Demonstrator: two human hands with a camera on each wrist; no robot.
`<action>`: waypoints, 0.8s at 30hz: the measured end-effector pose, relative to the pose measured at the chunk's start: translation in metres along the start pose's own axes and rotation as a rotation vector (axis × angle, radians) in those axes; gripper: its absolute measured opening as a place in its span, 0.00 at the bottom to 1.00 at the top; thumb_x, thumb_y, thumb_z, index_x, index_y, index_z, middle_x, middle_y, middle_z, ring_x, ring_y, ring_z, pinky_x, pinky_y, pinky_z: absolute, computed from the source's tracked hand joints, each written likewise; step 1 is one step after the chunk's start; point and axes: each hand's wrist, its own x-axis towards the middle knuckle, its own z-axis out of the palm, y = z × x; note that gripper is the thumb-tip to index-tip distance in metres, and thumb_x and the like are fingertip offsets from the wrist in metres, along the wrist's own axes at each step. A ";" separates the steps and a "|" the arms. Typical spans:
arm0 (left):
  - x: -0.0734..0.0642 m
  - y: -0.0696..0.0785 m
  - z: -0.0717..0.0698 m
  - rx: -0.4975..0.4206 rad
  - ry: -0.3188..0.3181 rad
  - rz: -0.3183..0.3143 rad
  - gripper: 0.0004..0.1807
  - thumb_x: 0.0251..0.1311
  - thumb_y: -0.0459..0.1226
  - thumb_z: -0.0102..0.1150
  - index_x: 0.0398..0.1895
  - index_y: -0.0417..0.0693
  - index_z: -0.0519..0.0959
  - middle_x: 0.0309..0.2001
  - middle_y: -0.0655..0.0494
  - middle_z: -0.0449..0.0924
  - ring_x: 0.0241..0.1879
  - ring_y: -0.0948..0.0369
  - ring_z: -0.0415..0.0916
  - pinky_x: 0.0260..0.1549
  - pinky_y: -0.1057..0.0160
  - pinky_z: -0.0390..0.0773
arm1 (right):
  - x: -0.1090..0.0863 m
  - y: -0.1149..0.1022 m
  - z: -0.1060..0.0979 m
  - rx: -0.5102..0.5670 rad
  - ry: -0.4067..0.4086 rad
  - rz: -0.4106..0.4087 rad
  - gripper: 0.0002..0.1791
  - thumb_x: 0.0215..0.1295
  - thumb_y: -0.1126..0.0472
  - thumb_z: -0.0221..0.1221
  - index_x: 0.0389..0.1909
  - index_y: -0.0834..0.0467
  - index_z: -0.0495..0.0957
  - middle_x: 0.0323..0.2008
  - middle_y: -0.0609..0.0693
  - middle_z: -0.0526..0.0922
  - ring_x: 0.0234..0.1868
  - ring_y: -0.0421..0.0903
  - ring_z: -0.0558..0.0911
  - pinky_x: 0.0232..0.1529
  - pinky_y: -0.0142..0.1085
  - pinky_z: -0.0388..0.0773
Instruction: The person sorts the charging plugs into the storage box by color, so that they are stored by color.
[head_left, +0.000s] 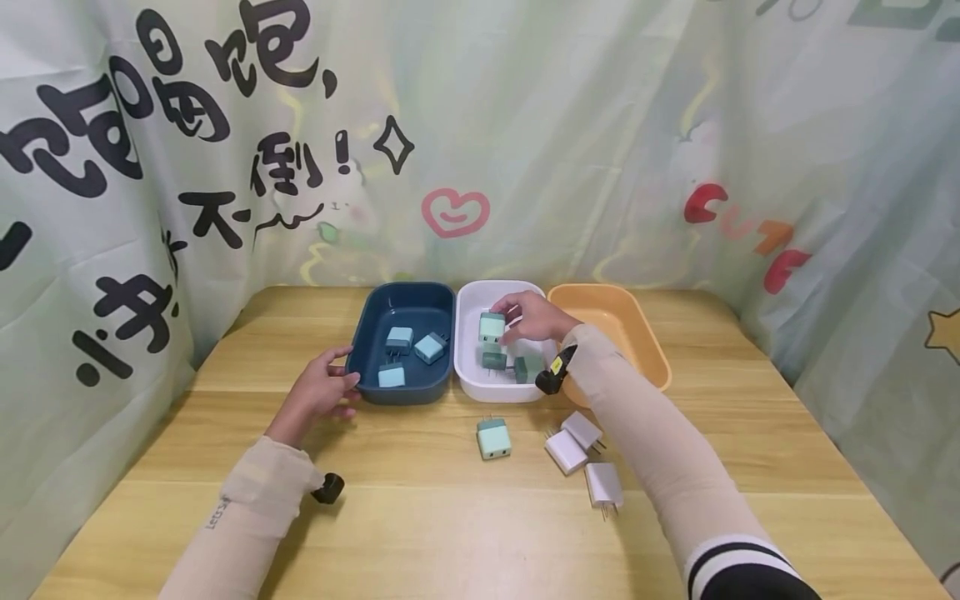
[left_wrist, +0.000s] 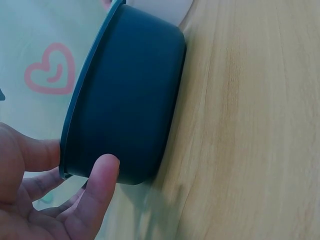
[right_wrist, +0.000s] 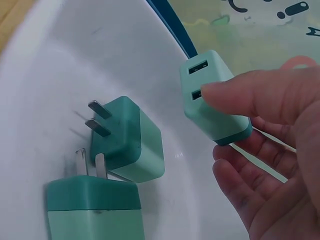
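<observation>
My right hand (head_left: 536, 318) pinches a mint-green USB charger (head_left: 492, 327) over the white bin (head_left: 465, 377). In the right wrist view, the thumb presses on its face by the two USB slots. Below it, two more green chargers lie in the white bin; one charger (right_wrist: 127, 140) shows its metal prongs. My left hand (head_left: 318, 390) is at the left side of the dark blue bin (head_left: 414, 395), fingers extended, with fingertips touching the rim in the left wrist view. Several light blue chargers (head_left: 400, 338) lie inside that bin.
An orange bin (head_left: 660, 367) stands right of the white one, partly behind the right forearm. Another green charger (head_left: 493, 439) lies on the wooden table (head_left: 465, 533) in front of the white bin. Three white chargers (head_left: 566, 452) are to its right. A printed curtain (head_left: 570, 150) hangs behind.
</observation>
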 end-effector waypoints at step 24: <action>0.000 0.001 0.000 0.013 0.002 -0.006 0.34 0.71 0.32 0.50 0.76 0.53 0.53 0.61 0.37 0.58 0.45 0.47 0.75 0.30 0.55 0.84 | 0.011 0.006 -0.001 -0.012 0.015 0.067 0.29 0.43 0.68 0.72 0.51 0.63 0.79 0.44 0.55 0.81 0.47 0.52 0.78 0.51 0.41 0.76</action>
